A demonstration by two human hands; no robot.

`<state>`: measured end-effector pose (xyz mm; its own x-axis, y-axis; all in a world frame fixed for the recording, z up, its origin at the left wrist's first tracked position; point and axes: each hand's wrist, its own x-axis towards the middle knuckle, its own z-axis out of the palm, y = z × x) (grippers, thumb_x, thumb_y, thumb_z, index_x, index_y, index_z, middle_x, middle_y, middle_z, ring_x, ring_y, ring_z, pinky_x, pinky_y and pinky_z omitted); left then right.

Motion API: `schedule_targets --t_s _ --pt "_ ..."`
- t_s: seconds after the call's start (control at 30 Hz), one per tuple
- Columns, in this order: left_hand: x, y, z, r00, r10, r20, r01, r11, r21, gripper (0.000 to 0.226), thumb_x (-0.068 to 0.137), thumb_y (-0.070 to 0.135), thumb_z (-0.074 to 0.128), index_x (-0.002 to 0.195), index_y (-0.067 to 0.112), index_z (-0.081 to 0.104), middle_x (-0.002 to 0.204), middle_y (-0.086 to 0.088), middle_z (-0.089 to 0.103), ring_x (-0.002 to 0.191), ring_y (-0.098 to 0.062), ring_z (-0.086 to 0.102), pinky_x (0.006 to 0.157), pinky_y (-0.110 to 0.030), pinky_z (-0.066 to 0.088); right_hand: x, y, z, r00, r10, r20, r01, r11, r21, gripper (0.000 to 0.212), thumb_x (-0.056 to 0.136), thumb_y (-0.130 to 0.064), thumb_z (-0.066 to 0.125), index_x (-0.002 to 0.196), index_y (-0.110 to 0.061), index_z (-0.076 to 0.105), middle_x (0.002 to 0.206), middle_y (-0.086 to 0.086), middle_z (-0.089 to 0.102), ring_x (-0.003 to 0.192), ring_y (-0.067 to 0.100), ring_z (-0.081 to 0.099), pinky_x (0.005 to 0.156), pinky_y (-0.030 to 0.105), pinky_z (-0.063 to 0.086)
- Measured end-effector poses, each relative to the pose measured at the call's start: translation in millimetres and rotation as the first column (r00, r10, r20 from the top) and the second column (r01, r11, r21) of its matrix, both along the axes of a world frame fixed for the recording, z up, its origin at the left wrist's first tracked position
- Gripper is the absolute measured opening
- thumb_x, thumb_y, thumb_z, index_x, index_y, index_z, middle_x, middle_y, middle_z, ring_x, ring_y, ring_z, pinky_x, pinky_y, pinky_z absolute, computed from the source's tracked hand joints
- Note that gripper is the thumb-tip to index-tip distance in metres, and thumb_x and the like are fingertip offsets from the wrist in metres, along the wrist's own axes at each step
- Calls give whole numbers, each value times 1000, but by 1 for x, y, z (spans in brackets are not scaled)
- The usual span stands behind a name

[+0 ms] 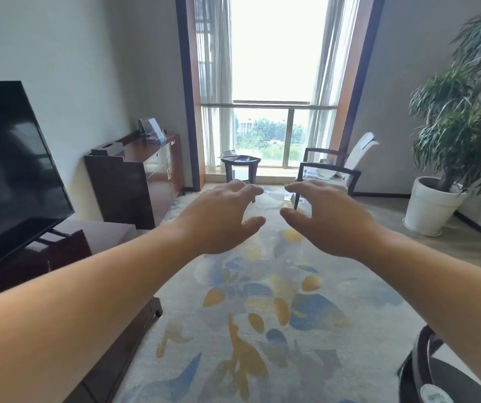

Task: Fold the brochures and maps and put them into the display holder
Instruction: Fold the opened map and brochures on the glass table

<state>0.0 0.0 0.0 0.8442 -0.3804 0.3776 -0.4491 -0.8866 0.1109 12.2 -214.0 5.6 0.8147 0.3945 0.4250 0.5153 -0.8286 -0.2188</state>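
Clear acrylic display holder [150,130] stands on a glossy dark-wood cabinet surface [130,146], well beyond and left of the left hand [222,219]. Left hand: raised in air, fingers loosely curved and apart, gripping nothing. Glossy blue-white brochures [233,155] lie flat on a small round dark surface [240,162] by the window, well past both hands. Right hand [329,221]: likewise spread, empty. Pale papers [318,171] on white-backed armchair [361,149]. Patterned carpet [262,301] beneath.

At the left, the holder [152,130] sits on the cabinet [123,184] behind the TV [6,170]. In the middle, papers [233,155] lie on the little table [240,162]. The chair [360,151] stands right of it.
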Motion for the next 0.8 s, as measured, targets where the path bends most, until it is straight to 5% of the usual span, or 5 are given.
schedule_targets --t_s 0.8 --pt "445 -21 -19 985 131 -109 -132 991 -6 59 96 51 48 148 27 34 152 0 41 136 -23 43 106 -39 39 455 -12 -23 995 12 -100 -11 1000 12 53 91 -55 48 136 -28 51 140 -7 52 114 13 56 84 25 36"
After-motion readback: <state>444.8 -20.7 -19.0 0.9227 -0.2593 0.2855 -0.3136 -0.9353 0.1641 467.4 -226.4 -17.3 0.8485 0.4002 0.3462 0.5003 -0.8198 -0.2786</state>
